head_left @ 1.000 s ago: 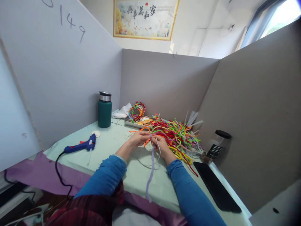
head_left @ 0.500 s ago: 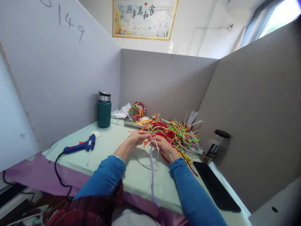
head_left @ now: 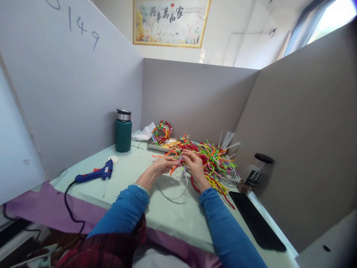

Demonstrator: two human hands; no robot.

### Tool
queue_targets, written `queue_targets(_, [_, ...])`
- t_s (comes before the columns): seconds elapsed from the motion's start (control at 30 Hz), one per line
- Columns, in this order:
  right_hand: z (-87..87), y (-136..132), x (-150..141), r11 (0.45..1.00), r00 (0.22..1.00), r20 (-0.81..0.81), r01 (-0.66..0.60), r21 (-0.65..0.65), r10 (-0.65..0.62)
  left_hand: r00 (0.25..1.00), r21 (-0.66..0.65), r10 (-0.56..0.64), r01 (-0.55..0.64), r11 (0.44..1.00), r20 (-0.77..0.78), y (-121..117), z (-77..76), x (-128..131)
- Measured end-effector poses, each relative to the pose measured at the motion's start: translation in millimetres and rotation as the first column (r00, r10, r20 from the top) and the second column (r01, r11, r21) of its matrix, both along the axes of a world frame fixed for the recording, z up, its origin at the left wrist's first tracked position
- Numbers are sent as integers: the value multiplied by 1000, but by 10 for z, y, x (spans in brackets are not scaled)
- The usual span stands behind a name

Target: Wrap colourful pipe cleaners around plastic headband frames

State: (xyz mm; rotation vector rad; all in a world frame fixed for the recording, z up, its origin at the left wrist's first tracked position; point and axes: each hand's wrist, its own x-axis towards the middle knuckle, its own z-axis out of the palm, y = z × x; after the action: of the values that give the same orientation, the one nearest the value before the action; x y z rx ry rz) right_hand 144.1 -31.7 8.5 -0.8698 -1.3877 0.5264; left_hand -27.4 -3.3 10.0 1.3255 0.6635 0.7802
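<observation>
My left hand (head_left: 164, 164) and my right hand (head_left: 194, 163) meet over the pale green table (head_left: 134, 175), fingers pinched together. Between them they grip a thin white headband hoop (head_left: 174, 192) that curves down toward me, along with a lilac pipe cleaner (head_left: 182, 162) bunched at the fingertips and an orange pipe cleaner (head_left: 173, 168) beneath. Just behind my right hand lies a big heap of coloured pipe cleaners (head_left: 213, 160). Both arms wear blue sleeves.
A blue glue gun (head_left: 96, 173) with a black cord lies at the left. A green flask (head_left: 123, 130) stands by the partition. A metal tray (head_left: 163, 144) holds finished wrapped hoops. A dark jar (head_left: 256, 171) and a black slab (head_left: 255, 220) sit at the right.
The long lilac pipe cleaner that hung down toward the table edge has been drawn up to my fingertips. My right hand rose and moved slightly away from me.
</observation>
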Motion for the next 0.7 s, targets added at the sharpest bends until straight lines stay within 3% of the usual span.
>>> queue_targets(0.07, [-21,-2,25,992,994,-28,108,-65,-110,1000,-19,21,-21,1000,11,7,2,-1])
queue_targets(0.13, [-50,-9,33,968,993,-24,103,-227,-111,1000,-38,14,-13,999,22,15,-6,6])
queue_targets(0.2, [-79,-12,20,922,999,-44,-23,-386,7,1000,-50,0,1,999,21,19,-18,20])
queue_targets(0.27, [-100,-4,-6,880,984,-121,-168,-444,128,1000,-59,-9,10,998,11,13,-25,36])
queue_targets(0.33, [-112,16,-28,879,968,-183,-235,-415,172,1000,-63,-12,13,998,4,-5,-19,48])
queue_targets(0.43, [-116,46,-36,916,968,-185,-223,-334,168,1000,-58,-7,7,998,2,-47,9,59])
queue_targets(0.7, [-58,-23,-90,988,987,122,-87,-125,103,993,37,69,-66,997,-94,-72,29,112])
